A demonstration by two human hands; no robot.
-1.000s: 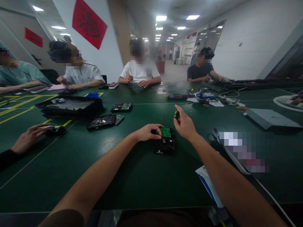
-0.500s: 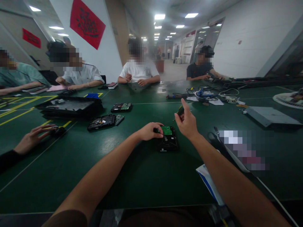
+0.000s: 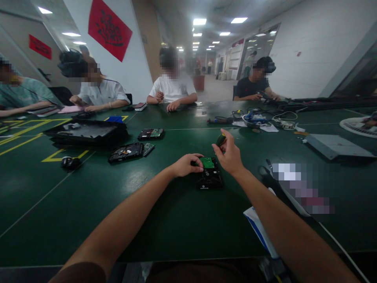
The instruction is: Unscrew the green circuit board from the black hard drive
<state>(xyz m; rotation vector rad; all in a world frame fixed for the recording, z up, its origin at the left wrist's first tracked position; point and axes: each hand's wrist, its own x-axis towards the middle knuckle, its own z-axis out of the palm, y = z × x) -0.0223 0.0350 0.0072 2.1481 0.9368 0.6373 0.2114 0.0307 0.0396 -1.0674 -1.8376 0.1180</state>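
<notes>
Two things occupied my hands: a black hard drive [image 3: 209, 181] and a screwdriver [image 3: 220, 140] with a dark green and yellow handle. The drive lay flat on the green table [image 3: 176, 220] in front of me, its green circuit board [image 3: 208, 163] facing up at the far end. My left hand [image 3: 188, 164] pinched the drive's far left corner, the thumb over the top beside the board. My right hand [image 3: 230, 154] was curled around the screwdriver handle, raised just beyond the drive and to its right; I could not tell where the tip was.

Farther left lay an opened drive [image 3: 126, 152] with a small loose board [image 3: 149, 149] just beside it, and past them another hard drive [image 3: 151, 134], its board showing. A black tray [image 3: 88, 131] sat behind the opened drive, toward the left. Off to my right was a flat grey metal box [image 3: 338, 147]. Across the table sat a person in a white shirt [image 3: 172, 89], forearms on the tabletop.
</notes>
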